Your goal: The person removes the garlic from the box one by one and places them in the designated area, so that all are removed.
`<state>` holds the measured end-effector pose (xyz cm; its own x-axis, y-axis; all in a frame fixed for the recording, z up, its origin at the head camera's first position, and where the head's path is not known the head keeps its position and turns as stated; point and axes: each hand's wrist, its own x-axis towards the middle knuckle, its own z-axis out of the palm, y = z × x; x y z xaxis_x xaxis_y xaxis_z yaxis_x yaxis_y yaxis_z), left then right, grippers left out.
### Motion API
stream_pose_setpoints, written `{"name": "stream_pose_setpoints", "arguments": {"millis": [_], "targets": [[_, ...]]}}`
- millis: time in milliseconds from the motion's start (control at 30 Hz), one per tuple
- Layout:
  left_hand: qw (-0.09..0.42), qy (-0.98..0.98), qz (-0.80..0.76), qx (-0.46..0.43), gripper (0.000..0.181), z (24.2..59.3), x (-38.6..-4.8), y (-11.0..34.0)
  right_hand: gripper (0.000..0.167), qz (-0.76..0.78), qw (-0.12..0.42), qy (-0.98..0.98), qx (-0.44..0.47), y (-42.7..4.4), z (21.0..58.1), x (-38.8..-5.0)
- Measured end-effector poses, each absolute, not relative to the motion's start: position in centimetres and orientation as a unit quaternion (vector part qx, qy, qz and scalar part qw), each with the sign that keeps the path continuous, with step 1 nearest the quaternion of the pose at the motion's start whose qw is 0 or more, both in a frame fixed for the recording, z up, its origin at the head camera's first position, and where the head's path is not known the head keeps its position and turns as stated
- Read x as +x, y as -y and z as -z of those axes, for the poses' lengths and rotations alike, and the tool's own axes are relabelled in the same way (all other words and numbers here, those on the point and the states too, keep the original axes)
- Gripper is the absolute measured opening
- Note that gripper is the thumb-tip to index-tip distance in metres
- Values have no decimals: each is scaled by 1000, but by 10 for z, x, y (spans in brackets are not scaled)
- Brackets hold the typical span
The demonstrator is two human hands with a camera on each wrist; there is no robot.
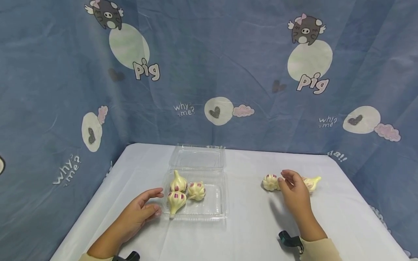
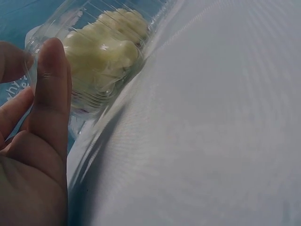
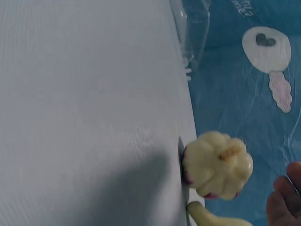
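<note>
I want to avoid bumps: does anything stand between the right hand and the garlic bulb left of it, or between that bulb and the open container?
Nothing visible stands between the right hand and that garlic bulb, or across the tabletop to the container, except the container's own right wall.

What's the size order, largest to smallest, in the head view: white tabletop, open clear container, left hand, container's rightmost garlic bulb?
1. White tabletop
2. Open clear container, lid included
3. Left hand
4. Container's rightmost garlic bulb

Left grip outstretched, right grip loosely curved
</note>
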<state>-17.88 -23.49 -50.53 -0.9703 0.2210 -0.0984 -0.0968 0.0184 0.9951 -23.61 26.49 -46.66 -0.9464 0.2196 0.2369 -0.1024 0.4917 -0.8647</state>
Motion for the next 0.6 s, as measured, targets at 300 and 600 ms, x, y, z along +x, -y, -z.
{"name": "stream_pose_setpoints", "arguments": {"millis": [300, 600], "targets": [[114, -713, -691, 33, 67, 506, -181, 235, 36, -498, 115, 859, 38, -244, 471, -235], [119, -707, -696, 38, 68, 504, -177, 235, 35, -512, 85, 850, 87, -204, 482, -231]]}}
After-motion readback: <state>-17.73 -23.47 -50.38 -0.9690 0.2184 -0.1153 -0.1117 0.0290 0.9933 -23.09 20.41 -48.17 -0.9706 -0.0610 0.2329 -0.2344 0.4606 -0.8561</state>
